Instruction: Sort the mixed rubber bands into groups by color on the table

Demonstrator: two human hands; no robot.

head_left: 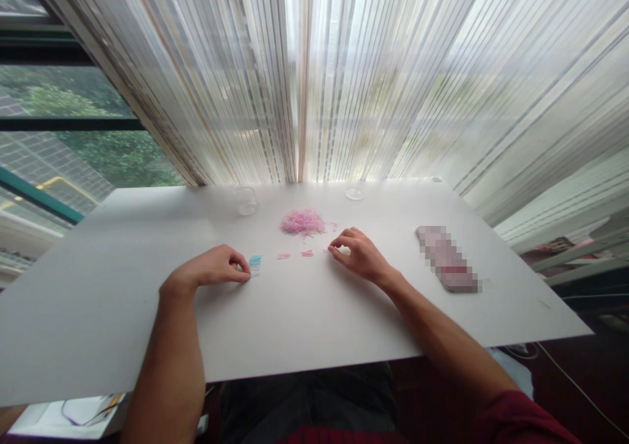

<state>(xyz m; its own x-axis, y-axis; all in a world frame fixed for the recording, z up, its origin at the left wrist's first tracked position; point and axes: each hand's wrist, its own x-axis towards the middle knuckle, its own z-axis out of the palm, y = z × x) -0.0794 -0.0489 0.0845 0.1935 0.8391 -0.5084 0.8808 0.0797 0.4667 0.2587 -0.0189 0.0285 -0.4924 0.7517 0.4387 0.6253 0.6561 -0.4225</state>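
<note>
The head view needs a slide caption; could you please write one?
Left hand at a blue cluster, right hand near small pink clusters, pink pile beyond.

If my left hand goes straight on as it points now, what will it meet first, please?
Probably the small blue pieces, just past the fingertips of your left hand; they may touch already.

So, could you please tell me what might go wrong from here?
The right forearm reaches over the white table and might brush small pieces out of place. The loose pink pile sits close beyond the right hand, so a knock could scatter it into the small pink groups.
</note>
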